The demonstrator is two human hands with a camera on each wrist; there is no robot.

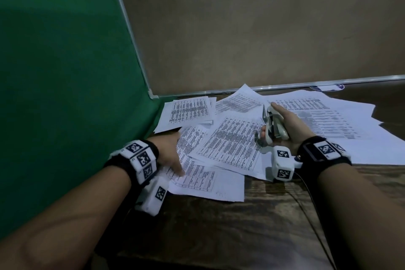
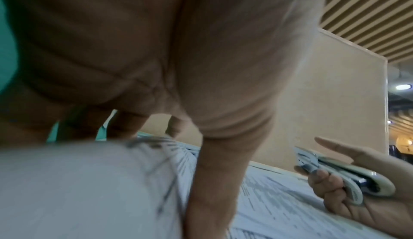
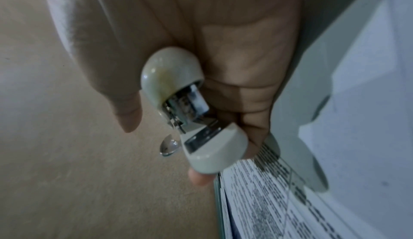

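Nearest, the left hand (image 1: 168,154) is pressed open-fingered on the printed sheets (image 1: 230,144) strewn over the surface (image 1: 219,237), while the stapler (image 1: 275,127), clamped in the right hand (image 1: 292,126), is held to their right, nose pointed away.

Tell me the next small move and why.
Probably the left hand should square the loose sheets it rests on and bring a corner to the stapler: the right hand grips it raised above them, with nothing between its jaws yet.
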